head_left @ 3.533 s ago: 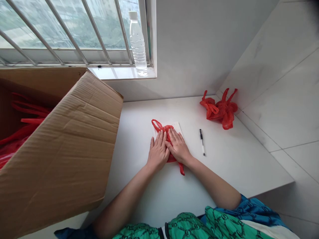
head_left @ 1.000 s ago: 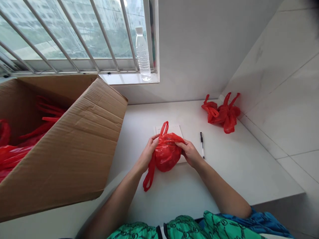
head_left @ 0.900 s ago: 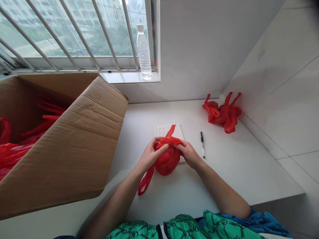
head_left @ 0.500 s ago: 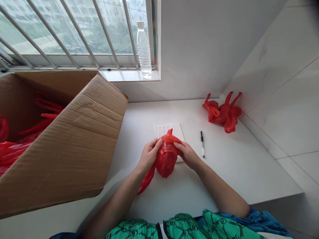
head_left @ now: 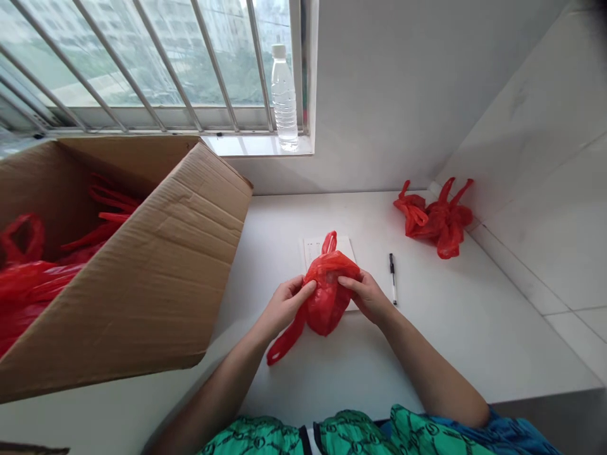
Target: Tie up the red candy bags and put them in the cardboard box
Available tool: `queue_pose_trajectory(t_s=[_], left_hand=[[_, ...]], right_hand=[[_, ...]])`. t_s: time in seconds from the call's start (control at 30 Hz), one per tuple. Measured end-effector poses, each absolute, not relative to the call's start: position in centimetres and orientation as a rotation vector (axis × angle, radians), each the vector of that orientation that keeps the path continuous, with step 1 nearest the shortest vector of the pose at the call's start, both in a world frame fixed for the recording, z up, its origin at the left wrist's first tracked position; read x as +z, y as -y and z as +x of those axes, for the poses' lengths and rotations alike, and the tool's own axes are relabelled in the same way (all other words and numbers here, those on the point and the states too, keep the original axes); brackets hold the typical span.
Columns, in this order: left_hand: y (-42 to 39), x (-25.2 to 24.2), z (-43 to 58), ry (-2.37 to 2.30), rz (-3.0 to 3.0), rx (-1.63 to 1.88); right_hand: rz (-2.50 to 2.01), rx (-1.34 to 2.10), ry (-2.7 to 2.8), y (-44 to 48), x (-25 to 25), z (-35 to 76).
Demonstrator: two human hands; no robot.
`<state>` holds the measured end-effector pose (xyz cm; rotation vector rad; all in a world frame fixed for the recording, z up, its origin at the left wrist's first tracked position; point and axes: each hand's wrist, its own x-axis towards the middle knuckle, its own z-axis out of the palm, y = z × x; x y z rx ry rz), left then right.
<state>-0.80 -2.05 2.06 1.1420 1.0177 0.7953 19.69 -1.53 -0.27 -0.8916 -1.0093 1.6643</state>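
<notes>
Between my two hands is a red plastic bag (head_left: 327, 309), bunched around contents I cannot make out. My left hand (head_left: 287, 300) grips its left side, thumb on top. On the opposite side my right hand (head_left: 372, 296) pinches the plastic with the thumb laid over it. One handle loop of the bag sticks up at the far end; another strip trails down to the left, below my left hand. Partly covered by the bag, a white printed notepad (head_left: 313, 249) lies on the white table (head_left: 446, 335). A black-capped pen (head_left: 393, 278) rests right of my right hand.
At left stands a large open cardboard box (head_left: 156, 265) holding several red plastic bags (head_left: 35, 278). More red bags (head_left: 434, 218) sit in the far right corner by the wall. A clear water bottle (head_left: 285, 101) stands on the sill of the barred window.
The bag's far handle loop now stands out longer, and the bag is spread wider between my hands. My view has shifted slightly left.
</notes>
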Motion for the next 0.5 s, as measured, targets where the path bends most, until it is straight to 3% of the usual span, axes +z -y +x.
queue_pose_trajectory(t_s=[0.17,0.33,0.5], left_hand=[[4.3,3.9,-1.0,-1.015,1.149,0.955],[7.0,7.1,-2.6,-0.874,0.981,0.794],[10.8,13.4,-7.5,-0.826,0.890,0.699]], right_hand=[[-0.882,1.651,1.041,2.4,-0.8,19.5],[-1.011,1.673,1.120,3.3,-2.3,20.4],[-1.071,1.749,1.020,2.7,-4.1,22.0]])
